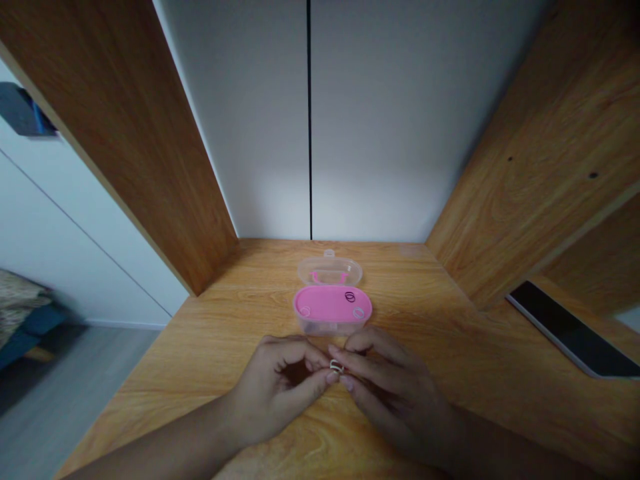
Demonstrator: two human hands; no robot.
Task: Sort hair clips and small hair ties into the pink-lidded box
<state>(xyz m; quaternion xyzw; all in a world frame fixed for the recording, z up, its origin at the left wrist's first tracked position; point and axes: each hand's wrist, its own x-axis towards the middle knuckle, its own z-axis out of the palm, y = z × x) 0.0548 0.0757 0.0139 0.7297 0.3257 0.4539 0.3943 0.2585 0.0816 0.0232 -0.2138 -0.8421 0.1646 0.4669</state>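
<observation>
Just in front of the box, my left hand (280,387) and my right hand (397,387) meet over the tabletop. Their fingertips pinch a small white elastic band (337,365) between them, looped close to the fingers; part of it is hidden. Beyond my hands lies an oval clear plastic box (320,327) with its clear lid (330,269) tipped open towards the back. A pink insert (323,303) fills the box. On it rest a black elastic band (350,297) and white bands, one at the right (359,313) and one at the left (305,311).
The wooden tabletop (240,320) is bounded by a white panel (380,133) behind and wooden sides (175,167) at left and right. A dark-screened flat device (570,327) lies on the right. Grey floor (115,360) shows past the left edge.
</observation>
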